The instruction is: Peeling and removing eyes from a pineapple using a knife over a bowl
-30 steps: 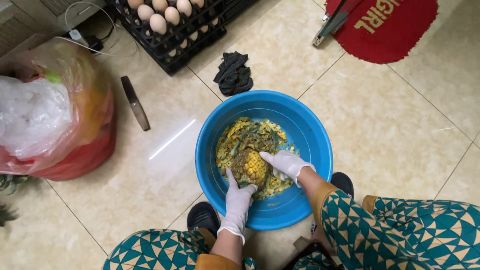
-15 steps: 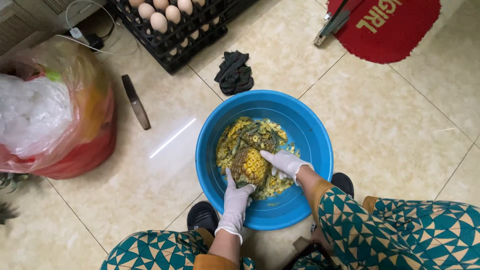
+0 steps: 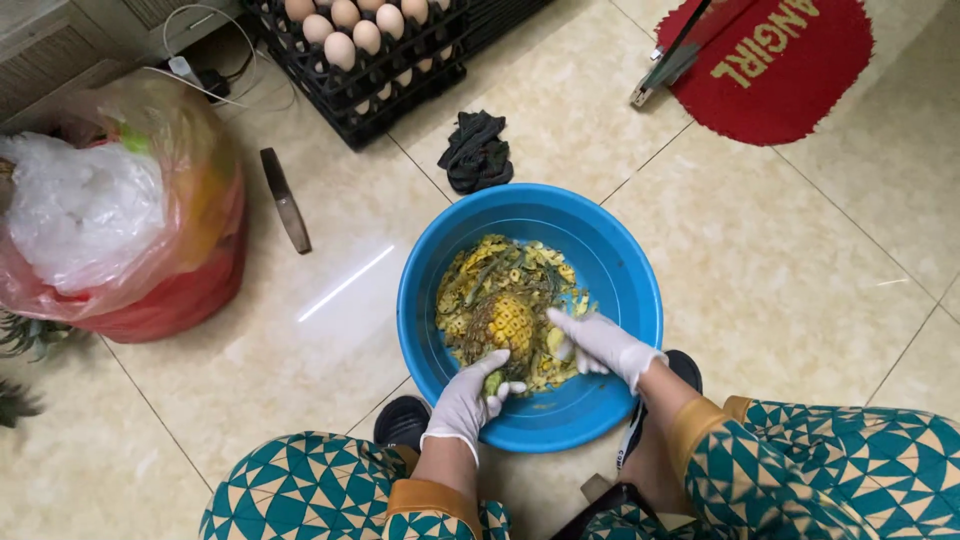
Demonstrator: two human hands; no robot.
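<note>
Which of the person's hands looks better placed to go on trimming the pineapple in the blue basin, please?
Probably the right hand: it rests against the pineapple, free to work, while the left hand grips its lower end, steadying it over the basin.

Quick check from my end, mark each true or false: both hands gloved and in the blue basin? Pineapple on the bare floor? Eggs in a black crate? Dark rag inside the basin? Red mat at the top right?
1. Both gloved hands, left hand and right hand, are in the blue basin. True.
2. The pineapple lies on the bare floor. False: it is in the basin among the peelings.
3. Eggs sit in a black crate. True.
4. The dark rag is inside the basin. False: it lies on the floor beyond it.
5. A red mat lies at the top right. True.
</note>
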